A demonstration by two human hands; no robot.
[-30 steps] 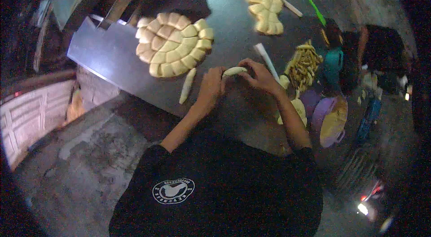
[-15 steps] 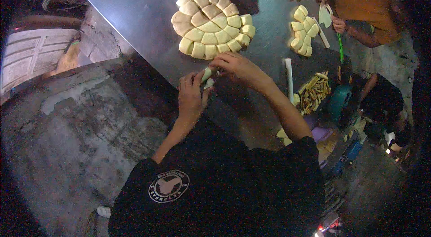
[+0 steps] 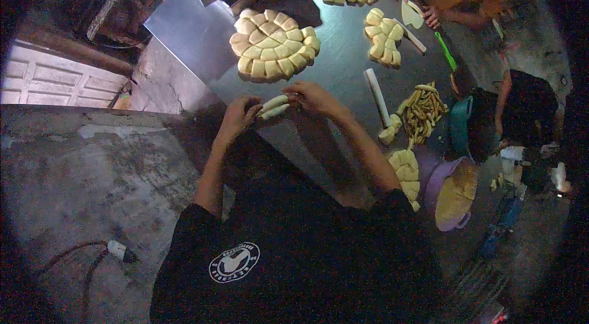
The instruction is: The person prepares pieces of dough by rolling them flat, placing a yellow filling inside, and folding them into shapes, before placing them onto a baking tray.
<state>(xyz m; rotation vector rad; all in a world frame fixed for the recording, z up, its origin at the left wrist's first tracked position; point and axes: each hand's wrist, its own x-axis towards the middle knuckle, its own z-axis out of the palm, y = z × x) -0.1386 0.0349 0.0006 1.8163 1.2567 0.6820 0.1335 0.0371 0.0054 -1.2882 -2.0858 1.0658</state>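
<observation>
Two pale, finger-shaped dough rolls [image 3: 274,103] lie side by side between my hands, just above or on the metal table's near edge. My left hand [image 3: 239,115] grips their left ends with curled fingers. At the right ends, the fingers of my right hand [image 3: 308,99] are pinched onto the dough; their tips are partly hidden. Beyond my hands sits a large, rounded slab of dough [image 3: 270,48] cut into many pieces that still touch one another.
Smaller cut dough slabs [image 3: 383,38] lie farther right, near a white rod [image 3: 377,97]. A heap of yellow-brown strips [image 3: 423,109] sits beside a teal tub [image 3: 460,124] and purple basin [image 3: 438,186]. An orange-shirted person's hand [image 3: 431,17] is by a pale flat piece.
The view has shifted. My hands have moved farther apart, and the dough between them now shows as two long parallel rolls. The other person's far hand now lies flatter on the table.
</observation>
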